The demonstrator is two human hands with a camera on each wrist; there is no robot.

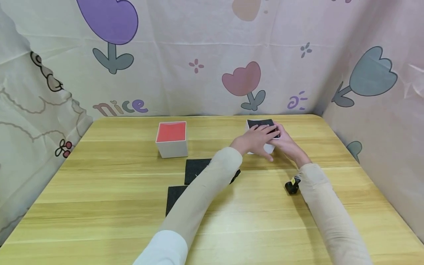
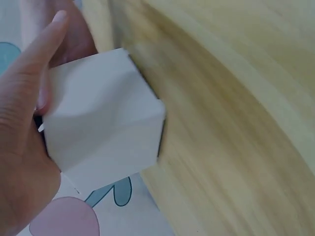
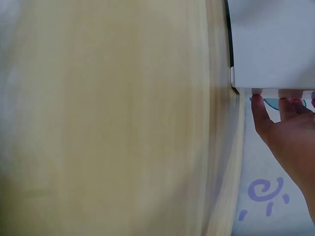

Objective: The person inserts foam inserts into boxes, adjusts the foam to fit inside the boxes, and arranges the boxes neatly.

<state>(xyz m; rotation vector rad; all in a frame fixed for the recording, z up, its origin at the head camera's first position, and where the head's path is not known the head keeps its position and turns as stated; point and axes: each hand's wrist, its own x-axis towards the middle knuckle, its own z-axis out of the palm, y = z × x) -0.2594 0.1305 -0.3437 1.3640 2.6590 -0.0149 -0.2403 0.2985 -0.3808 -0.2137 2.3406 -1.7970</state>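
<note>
A white box (image 1: 269,148) with a black top face (image 1: 256,123) stands at the back right of the table. My left hand (image 1: 254,141) lies over it from the left, its fingers extended across the black top and its thumb pointing toward me. On the right side, my right hand (image 1: 287,146) holds the box, fingers up near the top edge. The left wrist view shows the box's plain white sides (image 2: 103,118) beside my left palm and straight thumb. Bent fingertips of my right hand (image 3: 290,132) meet the box's side in the right wrist view.
Another white box (image 1: 173,149) with a red top stands at the back left. Two flat black pieces (image 1: 195,170) lie mid-table, partly hidden under my left arm. A small black wrist device (image 1: 292,186) shows by my right sleeve. Printed cloth (image 1: 185,88) hangs behind the table.
</note>
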